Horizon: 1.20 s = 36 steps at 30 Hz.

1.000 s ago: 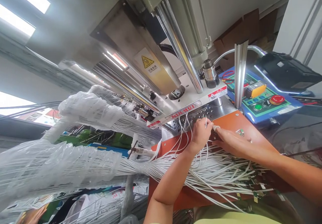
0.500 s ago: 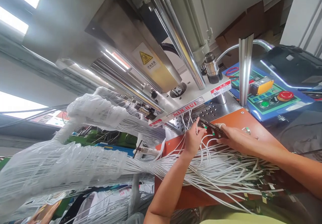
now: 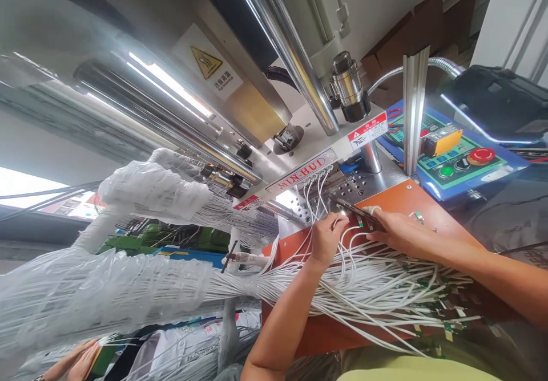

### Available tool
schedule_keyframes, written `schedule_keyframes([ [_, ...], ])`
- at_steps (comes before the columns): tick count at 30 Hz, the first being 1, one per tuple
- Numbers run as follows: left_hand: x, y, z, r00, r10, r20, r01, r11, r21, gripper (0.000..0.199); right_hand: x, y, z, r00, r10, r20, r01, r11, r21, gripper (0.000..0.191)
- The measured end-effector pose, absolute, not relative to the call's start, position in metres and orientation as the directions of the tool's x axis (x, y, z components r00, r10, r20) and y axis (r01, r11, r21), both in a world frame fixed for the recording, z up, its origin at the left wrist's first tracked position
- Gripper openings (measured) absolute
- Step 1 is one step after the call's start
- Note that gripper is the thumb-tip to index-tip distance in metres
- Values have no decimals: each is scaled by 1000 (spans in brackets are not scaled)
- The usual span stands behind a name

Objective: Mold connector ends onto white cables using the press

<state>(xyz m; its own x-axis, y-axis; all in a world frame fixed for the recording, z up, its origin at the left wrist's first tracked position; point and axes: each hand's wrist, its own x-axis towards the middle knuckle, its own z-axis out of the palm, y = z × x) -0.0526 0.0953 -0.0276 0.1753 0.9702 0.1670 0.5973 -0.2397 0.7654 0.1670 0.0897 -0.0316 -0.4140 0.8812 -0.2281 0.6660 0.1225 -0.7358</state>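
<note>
Dark tool [image 3: 354, 210] clamped in R hand [image 3: 396, 230]; L hand [image 3: 326, 238] fingers curled nr tip, grip can't be told. White wires [image 3: 372, 287], piled below, some run to press [image 3: 302, 177], could be tugged loose if snagged.

An orange-brown surface [image 3: 440, 213] is bordered at its far edge by a drilled metal plate [image 3: 349, 189]. Its nearer part is covered by a fanned bundle of white cables [image 3: 363, 290], laid across from left to right. Green-and-metal connectors [image 3: 447, 325] are clustered at the right-hand cable ends. Farther back, a single small connector [image 3: 418, 217] is seen apart, near a corner screw [image 3: 408, 187].
</note>
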Motion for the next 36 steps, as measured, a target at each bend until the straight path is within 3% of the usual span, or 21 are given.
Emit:
schedule_keyframes([
  [11,-45,98,-33,156,987,-34,419,-35,907,14,169,91,-19,-425,857,-292,658,71,-750,21],
  [19,-44,100,-44,107,994,-21,330,-15,944,17,169,92,-21,-434,851,-296,668,83,-740,22],
  [27,-38,103,-46,51,999,-5,322,-12,947,15,166,93,-29,-438,863,-252,660,118,-742,21],
  [33,-41,110,-31,78,997,2,501,-41,865,13,164,89,-28,-409,876,-256,647,81,-758,22],
  [36,-46,119,-17,29,993,-119,298,105,949,25,167,90,-32,-426,871,-243,626,90,-775,22],
])
